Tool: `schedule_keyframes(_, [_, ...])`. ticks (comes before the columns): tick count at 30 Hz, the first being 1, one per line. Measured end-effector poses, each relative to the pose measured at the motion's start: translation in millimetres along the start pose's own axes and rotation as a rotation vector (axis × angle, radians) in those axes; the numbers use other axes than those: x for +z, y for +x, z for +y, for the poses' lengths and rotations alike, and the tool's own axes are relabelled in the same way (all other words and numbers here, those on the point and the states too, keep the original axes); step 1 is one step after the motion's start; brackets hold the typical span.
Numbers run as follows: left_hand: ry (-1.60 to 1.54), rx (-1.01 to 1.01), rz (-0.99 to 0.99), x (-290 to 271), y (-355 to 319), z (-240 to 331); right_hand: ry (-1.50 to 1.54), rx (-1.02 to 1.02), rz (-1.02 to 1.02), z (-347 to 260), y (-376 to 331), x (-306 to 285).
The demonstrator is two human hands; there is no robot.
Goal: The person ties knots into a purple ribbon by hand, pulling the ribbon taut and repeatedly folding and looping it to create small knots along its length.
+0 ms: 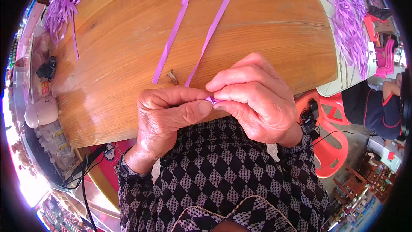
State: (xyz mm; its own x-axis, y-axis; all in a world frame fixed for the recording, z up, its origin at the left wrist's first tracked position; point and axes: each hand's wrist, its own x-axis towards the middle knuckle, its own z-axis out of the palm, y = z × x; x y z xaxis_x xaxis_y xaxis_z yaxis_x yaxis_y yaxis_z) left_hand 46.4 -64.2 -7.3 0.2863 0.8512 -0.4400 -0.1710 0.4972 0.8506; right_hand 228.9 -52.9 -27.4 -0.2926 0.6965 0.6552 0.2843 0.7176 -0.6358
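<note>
Near the front edge of the wooden table (124, 60), my two hands meet fingertip to fingertip. Between them shows a small folded bit of purple ribbon (212, 100). My left hand (171, 109) pinches it with thumb and forefinger. From the other side my right hand (257, 99) pinches the same piece, its fingers curled, and most of the piece is hidden. Just beyond my hands lie two long purple ribbon strips (174, 38), running up to a looped tangle at the far edge. A small brown dried scrap (172, 77) sits beside the strip ends.
A bundle of purple ribbons (64, 6) hangs at the far left. Another heap (349, 30) covers a white table (330, 88) on the right. An orange plastic chair (330, 150) stands below it, near a seated person (377, 107). Black cables (83, 189) run at lower left.
</note>
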Motion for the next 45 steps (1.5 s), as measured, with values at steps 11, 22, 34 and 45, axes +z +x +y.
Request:
schedule_keyframes(11, [0.047,0.207,-0.027,0.5,6.7,-7.0,0.179,0.144,-0.022,1.3,0.9,-5.1])
schedule_keyframes(22, [-0.014,-0.109,-0.091,-2.6,5.8,7.0,0.261,0.256,-0.135,0.5,2.2,-4.4])
schedule_keyframes(34, [0.164,-0.054,-0.009,-3.8,-3.5,6.5,0.332,0.309,-0.143,2.2,0.9,-0.2])
schedule_keyframes(45, [0.028,-0.038,-0.042,-1.0,5.5,3.2,0.187,0.232,-0.148,-0.4,4.0,0.1])
